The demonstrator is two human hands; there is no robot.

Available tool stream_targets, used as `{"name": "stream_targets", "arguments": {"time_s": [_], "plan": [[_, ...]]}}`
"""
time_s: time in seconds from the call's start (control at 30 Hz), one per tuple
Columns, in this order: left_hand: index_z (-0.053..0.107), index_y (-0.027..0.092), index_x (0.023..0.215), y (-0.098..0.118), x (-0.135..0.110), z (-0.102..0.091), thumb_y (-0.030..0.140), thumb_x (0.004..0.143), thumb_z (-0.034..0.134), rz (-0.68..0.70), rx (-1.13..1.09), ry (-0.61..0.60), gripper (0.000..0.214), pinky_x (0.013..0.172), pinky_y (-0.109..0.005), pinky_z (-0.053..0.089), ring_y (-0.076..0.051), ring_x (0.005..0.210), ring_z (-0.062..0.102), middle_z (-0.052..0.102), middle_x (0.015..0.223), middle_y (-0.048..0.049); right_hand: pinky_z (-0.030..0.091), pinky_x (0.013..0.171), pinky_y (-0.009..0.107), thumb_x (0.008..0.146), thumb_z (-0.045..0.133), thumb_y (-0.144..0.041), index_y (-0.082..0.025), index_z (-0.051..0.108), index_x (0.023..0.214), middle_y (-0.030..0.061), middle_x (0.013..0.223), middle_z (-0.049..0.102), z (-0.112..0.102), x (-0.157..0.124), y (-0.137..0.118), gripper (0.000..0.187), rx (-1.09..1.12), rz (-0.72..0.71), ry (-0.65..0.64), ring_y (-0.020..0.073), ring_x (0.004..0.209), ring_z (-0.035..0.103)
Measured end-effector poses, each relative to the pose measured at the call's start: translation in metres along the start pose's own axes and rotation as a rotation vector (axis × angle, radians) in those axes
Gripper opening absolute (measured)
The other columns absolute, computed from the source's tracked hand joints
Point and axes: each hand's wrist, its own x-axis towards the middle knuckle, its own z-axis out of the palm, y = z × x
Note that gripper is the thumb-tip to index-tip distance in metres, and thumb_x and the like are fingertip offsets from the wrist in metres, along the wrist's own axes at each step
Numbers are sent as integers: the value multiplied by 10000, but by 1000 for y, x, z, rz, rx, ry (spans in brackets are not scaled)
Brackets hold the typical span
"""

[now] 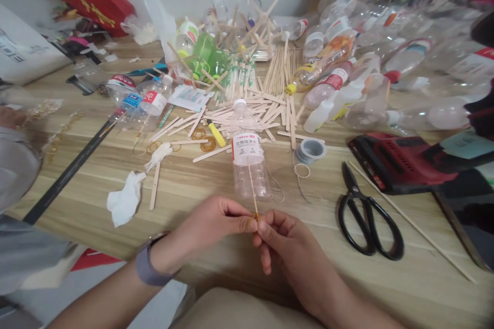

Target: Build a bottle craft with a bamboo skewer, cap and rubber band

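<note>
Straight ahead of me is a clear plastic water bottle (247,177) with a white label, its cap toward the far side. A thin wooden stick (252,187) runs from in front of the label down to my fingers. Around its near end is an amber rubber band (257,216). My left hand (219,221) is closed, thumb and fingers pinching at that banded end. Against it, my right hand (283,236) pinches at the same spot with thumb and index finger. The fingertips partly hide the band and stick end.
Black scissors (357,195), a long thin stick (417,226) and a red-and-black tool (393,162) lie at right. A grey spool (311,150) is nearer the bottle. Craft sticks (266,113) and plastic bottles fill the back. A crumpled tissue (125,198) lies left; another person's sleeve (17,164) shows at the edge.
</note>
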Motion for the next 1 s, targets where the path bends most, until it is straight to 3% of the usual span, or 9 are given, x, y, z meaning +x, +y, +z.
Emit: {"name": "stream_targets", "arguments": {"time_s": [0.17,0.27,0.43,0.57,0.7,1.0], "plan": [[686,148,647,-10,-5,21,506,721,712,-119,-276,151,366,458,-244,126,-66,465,250,540,559,24,330,391,191,594,826,-505,-166,531,608,-44,561,604,-2,0,2,449,116,58,-32,33,350,451],[640,136,619,-12,-4,26,480,687,751,-112,-451,132,368,445,-243,104,-49,450,257,551,570,14,346,384,185,593,823,-527,-161,541,625,-46,584,584,-3,-1,3,463,143,87,-77,31,368,441],[634,135,713,-13,-3,26,383,659,803,-150,-675,103,305,437,-210,75,-21,452,175,432,566,66,350,407,165,660,815,-451,-172,631,780,-66,595,513,-3,-3,1,354,179,51,-128,35,441,384],[590,146,684,-8,-7,26,348,642,824,-193,-701,73,312,430,-202,74,-17,443,147,333,521,97,272,392,172,631,826,-454,-158,646,728,-60,583,485,-4,-2,0,360,142,77,-76,35,447,315],[567,160,709,-6,-8,28,328,634,832,-219,-745,56,323,420,-195,68,-12,423,163,355,516,105,216,410,185,611,826,-395,-162,632,689,-75,534,426,-2,-1,-2,313,123,97,-20,46,464,263],[566,154,681,-6,-11,26,447,689,774,-111,-522,167,360,415,-220,108,-31,428,232,408,507,86,298,507,214,670,707,-340,-178,590,683,-45,629,456,-2,-7,0,200,54,57,-38,86,571,351]]}}
